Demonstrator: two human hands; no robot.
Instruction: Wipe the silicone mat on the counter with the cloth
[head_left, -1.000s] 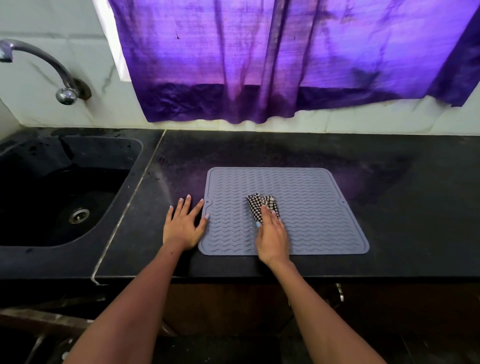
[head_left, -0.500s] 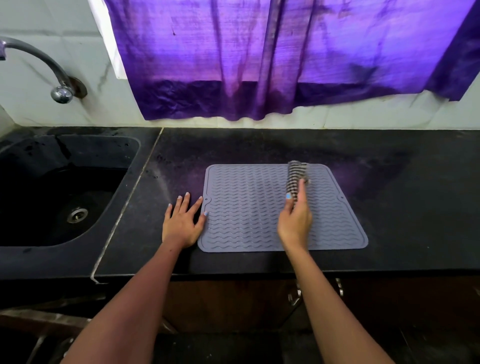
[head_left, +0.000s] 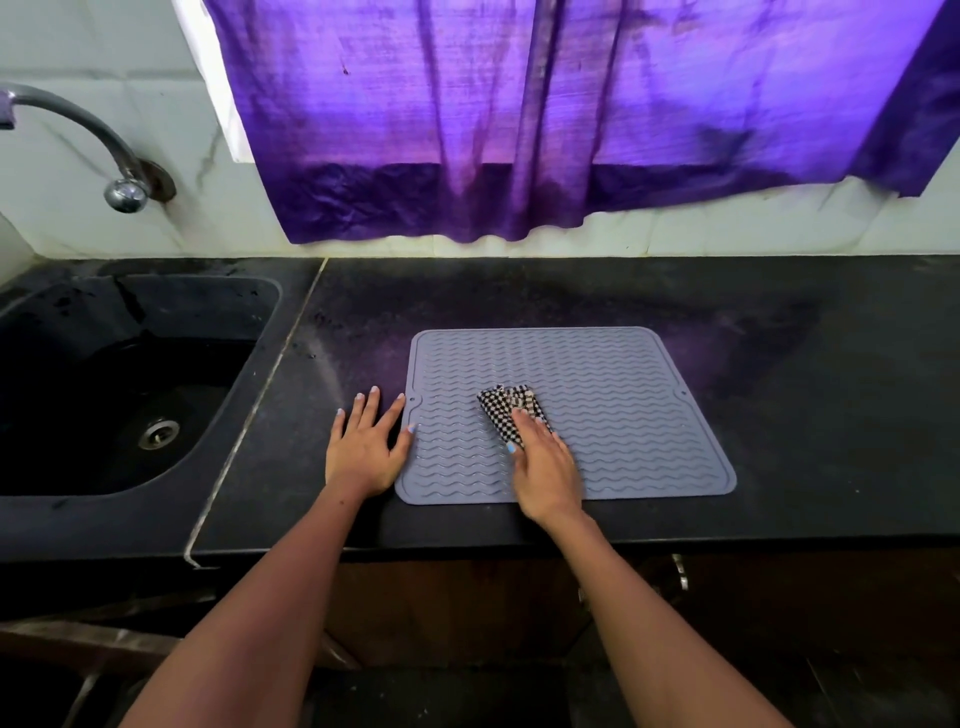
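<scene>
Lying flat on the dark surface (head_left: 779, 395), the grey wave-ribbed silicone mat (head_left: 623, 395) is being pressed near its middle by a folded checkered cloth (head_left: 506, 410) under the straight fingers of the right hand (head_left: 545, 467). The left hand (head_left: 363, 452) is being rested flat, fingers spread, touching the mat's left edge, while bare mat is being left open to the right.

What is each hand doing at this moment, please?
Left hand: open, flat on the counter, thumb touching the left edge of the silicone mat.
Right hand: open, fingers pressing the checkered cloth onto the mat.
</scene>
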